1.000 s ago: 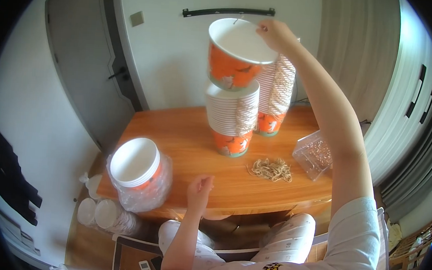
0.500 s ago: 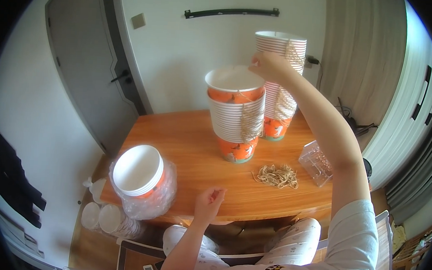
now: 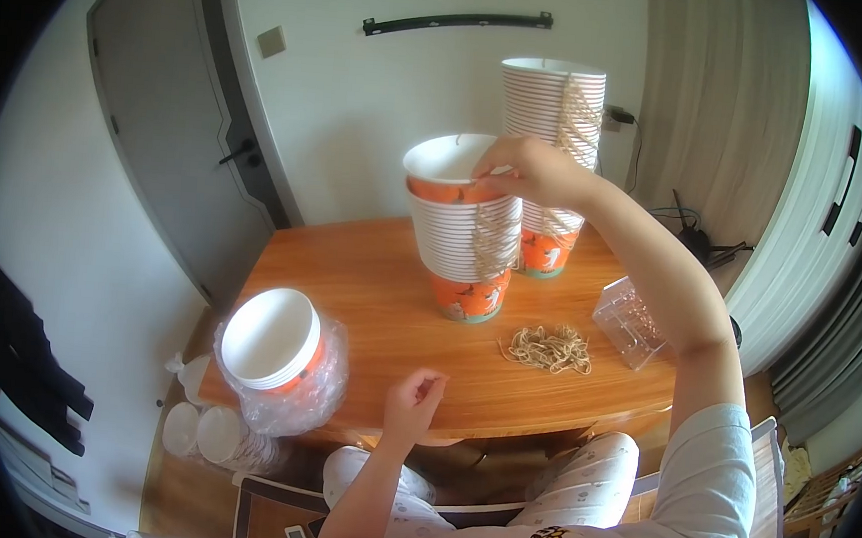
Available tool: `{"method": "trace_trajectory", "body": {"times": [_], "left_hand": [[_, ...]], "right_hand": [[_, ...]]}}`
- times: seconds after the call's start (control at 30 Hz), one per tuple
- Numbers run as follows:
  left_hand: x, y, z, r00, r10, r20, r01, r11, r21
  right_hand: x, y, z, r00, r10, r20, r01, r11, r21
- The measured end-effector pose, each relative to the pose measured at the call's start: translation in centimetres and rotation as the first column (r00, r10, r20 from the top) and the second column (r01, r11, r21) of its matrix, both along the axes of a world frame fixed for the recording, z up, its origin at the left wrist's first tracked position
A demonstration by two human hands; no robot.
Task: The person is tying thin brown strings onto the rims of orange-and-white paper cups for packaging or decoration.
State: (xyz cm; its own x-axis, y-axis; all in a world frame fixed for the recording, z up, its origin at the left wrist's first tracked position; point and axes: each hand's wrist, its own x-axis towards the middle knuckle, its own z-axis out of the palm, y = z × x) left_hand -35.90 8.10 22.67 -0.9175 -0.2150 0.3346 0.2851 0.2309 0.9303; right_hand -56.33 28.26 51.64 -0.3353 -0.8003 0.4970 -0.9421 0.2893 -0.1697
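Sits at a wooden bench (image 3: 350,283). Faces a taller stack (image 3: 532,106) of paper buckets at the back, with looped strings down the side, and a shorter stack (image 3: 443,240) just in front and to the left. Has a third stack (image 3: 271,338), partly wrapped in a plastic bag (image 3: 291,409), at the front left. Has the top bucket (image 3: 436,191) inside the shorter stack, raised above the nested rims. Grips that rim at the right with the right hand (image 3: 533,166). Has a clear box (image 3: 629,345) at the right and tan strings (image 3: 548,347) heaped just beside. Holds the left hand (image 3: 416,403) loosely curled near the front edge; cannot tell whether around anything.
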Motion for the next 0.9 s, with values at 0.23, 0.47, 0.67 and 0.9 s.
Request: {"method": "trace_trajectory", "body": {"times": [0.23, 0.47, 0.67, 0.9], "left_hand": [[0.2, 0.2, 0.3, 1.0, 0.0, 0.003, 0.0, 1.0, -0.023], [0.3, 0.2, 0.6, 1.0, 0.007, -0.005, -0.007, 0.998, -0.057], [0.4, 0.3, 0.8, 1.0, 0.018, -0.005, -0.018, 0.998, -0.068], [0.6, 0.4, 1.1, 1.0, 0.02, -0.021, -0.022, 0.995, -0.097]], "right_hand": [[-0.8, 1.6, -0.4, 0.998, 0.01, -0.07, -0.013, 0.999, -0.042], [0.8, 0.9, -2.3, 0.998, -0.039, -0.043, 0.029, 0.98, -0.195], [0.5, 0.9, -2.6, 0.997, 0.011, -0.079, -0.028, 0.976, -0.218], [0.1, 1.4, -3.8, 0.999, 0.035, -0.038, -0.042, 0.975, -0.219]]}}
